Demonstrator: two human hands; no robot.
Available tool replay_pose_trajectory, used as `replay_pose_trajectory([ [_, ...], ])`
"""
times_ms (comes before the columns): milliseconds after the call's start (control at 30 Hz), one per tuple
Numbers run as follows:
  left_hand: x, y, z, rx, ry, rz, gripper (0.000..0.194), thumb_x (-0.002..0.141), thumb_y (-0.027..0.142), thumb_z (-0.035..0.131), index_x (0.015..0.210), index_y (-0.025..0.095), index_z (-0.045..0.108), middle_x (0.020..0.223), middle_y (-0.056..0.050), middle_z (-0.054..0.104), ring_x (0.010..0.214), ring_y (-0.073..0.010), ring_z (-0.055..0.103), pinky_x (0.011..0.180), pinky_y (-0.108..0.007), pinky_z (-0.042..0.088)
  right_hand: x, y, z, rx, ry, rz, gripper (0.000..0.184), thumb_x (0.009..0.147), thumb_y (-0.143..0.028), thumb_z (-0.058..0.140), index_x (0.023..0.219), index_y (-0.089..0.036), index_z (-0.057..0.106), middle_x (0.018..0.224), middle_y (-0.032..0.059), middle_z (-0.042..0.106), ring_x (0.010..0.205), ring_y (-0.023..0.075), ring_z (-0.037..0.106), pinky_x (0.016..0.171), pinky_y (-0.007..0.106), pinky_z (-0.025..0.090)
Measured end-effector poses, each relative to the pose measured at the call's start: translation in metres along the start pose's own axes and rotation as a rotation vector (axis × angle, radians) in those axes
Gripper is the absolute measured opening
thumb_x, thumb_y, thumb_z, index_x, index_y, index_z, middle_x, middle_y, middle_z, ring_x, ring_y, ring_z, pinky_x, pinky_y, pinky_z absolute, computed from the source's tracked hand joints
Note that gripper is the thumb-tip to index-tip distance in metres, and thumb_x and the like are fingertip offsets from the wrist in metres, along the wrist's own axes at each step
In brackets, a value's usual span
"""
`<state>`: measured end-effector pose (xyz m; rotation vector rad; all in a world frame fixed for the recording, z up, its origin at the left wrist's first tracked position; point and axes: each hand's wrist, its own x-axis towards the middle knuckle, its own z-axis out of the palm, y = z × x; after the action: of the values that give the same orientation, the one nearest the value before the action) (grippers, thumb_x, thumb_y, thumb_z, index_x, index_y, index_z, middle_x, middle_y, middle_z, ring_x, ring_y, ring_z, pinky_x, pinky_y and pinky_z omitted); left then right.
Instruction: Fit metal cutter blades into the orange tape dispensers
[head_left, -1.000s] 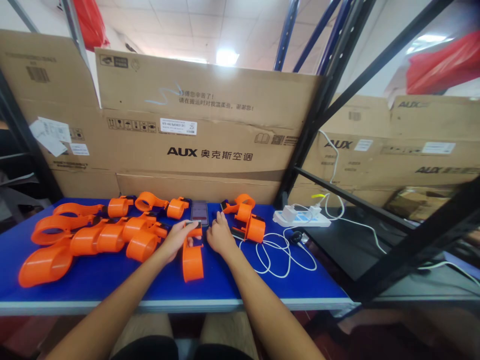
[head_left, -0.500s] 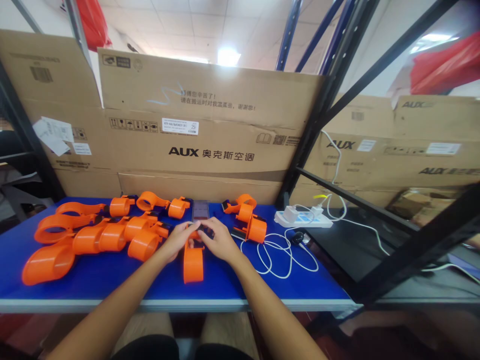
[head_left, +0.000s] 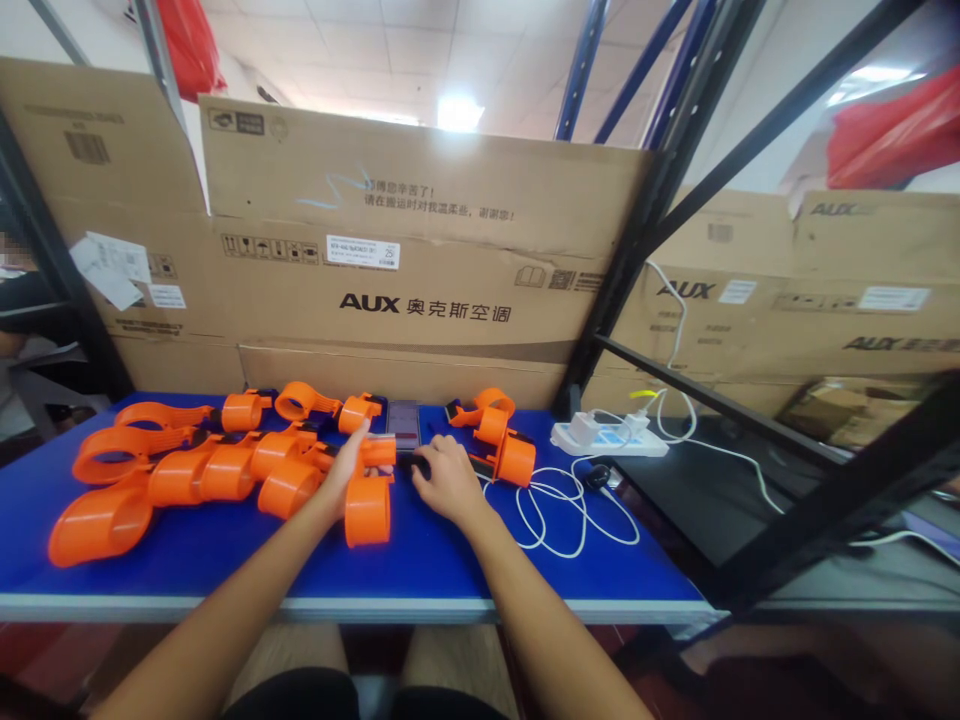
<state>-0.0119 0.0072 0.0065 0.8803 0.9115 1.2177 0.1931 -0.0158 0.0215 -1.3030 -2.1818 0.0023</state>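
My left hand [head_left: 349, 470] is closed around the upper part of an orange plastic tape dispenser [head_left: 369, 512], whose wide ring hangs down toward me just above the blue table. To its right, my right hand [head_left: 448, 480] has its fingers curled together around a small dark piece [head_left: 421, 464], apart from the dispenser. What exactly this piece is, I cannot make out. Beyond both hands a phone [head_left: 403, 420] lies flat. Several more orange dispensers [head_left: 229, 472] spread over the left of the table, close to my left forearm.
A few orange dispensers [head_left: 516, 458] stand right of my right hand. Coiled white cable [head_left: 559, 535] and a power strip [head_left: 607, 437] lie farther right, beside a black rack post [head_left: 840, 500]. Large cardboard [head_left: 420, 350] walls the back. The table's front edge [head_left: 375, 608] runs below my forearms.
My hands have drawn apart. The left one has moved slightly left with the dispenser, turning it; the right one has come away from it holding the dark piece.
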Motion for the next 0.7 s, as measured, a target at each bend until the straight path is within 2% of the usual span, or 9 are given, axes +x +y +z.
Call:
replay_pose_trajectory([
  [100,-0.002,-0.004,0.003,0.024,0.015,0.010,0.057,0.086,0.075,0.056,0.083,0.018,0.064,0.052,-0.004,0.065,0.035,-0.0141,0.052,0.035,-0.023,0.039,0.000,-0.005,0.006,-0.043,-0.059,-0.022,0.014,0.089,-0.023,0.064,0.099,-0.019,0.073,0.100,0.0114,0.068,0.102,0.0284,0.055,0.091,0.040,0.042],
  [233,-0.005,-0.010,0.004,0.083,0.013,0.045,0.054,0.086,0.069,0.062,0.078,0.016,0.065,0.051,-0.005,0.065,0.033,-0.0118,0.049,0.034,-0.022,0.036,0.001,-0.008,0.008,-0.049,-0.082,-0.025,0.020,0.091,-0.021,0.063,0.108,-0.019,0.072,0.104,0.0118,0.072,0.104,0.0284,0.056,0.092,0.039,0.041],
  [333,-0.007,-0.012,0.004,0.140,-0.006,0.075,0.051,0.087,0.063,0.065,0.078,0.014,0.067,0.052,-0.007,0.067,0.032,-0.0109,0.049,0.034,-0.021,0.035,0.002,-0.007,0.005,-0.006,-0.058,-0.013,0.024,0.095,-0.020,0.058,0.115,-0.020,0.071,0.108,0.0109,0.073,0.103,0.0267,0.058,0.092,0.038,0.042],
  [467,-0.009,-0.012,0.008,0.214,-0.071,0.104,0.046,0.088,0.058,0.068,0.090,0.013,0.072,0.064,-0.009,0.074,0.039,-0.0126,0.057,0.037,-0.022,0.039,0.004,-0.005,-0.001,0.109,0.020,0.005,0.030,0.103,-0.020,0.044,0.119,-0.020,0.069,0.111,0.0092,0.074,0.101,0.0231,0.062,0.090,0.035,0.045],
  [600,-0.013,-0.010,0.013,0.271,-0.147,0.113,0.050,0.088,0.061,0.069,0.101,0.013,0.074,0.074,-0.010,0.077,0.057,-0.0198,0.069,0.043,-0.024,0.046,0.005,-0.006,-0.003,0.220,0.045,-0.031,0.021,0.100,-0.028,0.056,0.113,-0.022,0.072,0.101,0.0058,0.075,0.096,0.0217,0.064,0.088,0.034,0.048],
  [700,-0.016,-0.010,0.015,0.297,-0.183,0.109,0.053,0.088,0.064,0.067,0.102,0.013,0.075,0.071,-0.010,0.076,0.055,-0.0198,0.069,0.045,-0.025,0.047,0.006,-0.006,-0.002,0.271,0.061,-0.038,0.016,0.097,-0.029,0.062,0.106,-0.022,0.074,0.101,0.0064,0.075,0.096,0.0222,0.065,0.090,0.036,0.048],
])
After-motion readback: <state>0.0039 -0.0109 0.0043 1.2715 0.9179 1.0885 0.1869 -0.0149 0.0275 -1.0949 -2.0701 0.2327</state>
